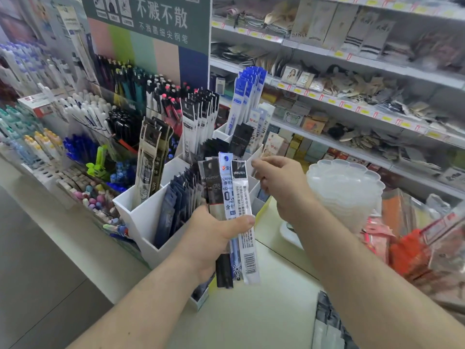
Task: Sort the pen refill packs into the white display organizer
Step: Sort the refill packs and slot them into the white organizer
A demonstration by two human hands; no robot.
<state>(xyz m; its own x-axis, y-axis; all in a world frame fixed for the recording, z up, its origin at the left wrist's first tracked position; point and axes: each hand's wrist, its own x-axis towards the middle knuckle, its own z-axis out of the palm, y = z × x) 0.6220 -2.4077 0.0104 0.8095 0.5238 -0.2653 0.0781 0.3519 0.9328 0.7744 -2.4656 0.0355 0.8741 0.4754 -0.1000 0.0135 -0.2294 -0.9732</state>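
At centre frame the left hand (214,238) grips a fan of pen refill packs (232,197) before the white display organizer (148,217). The right hand (279,182), fingers curled, seems to pinch nothing. Best take the outermost white pack by its top, then match its compartment.

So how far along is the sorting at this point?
Partly done. The white organizer already holds sorted groups: dark packs in front, blue-topped packs at the back. The left hand grips a fan of unsorted packs. The right hand hovers by their tops, fingers curled, holding nothing visible. Those packs remain.
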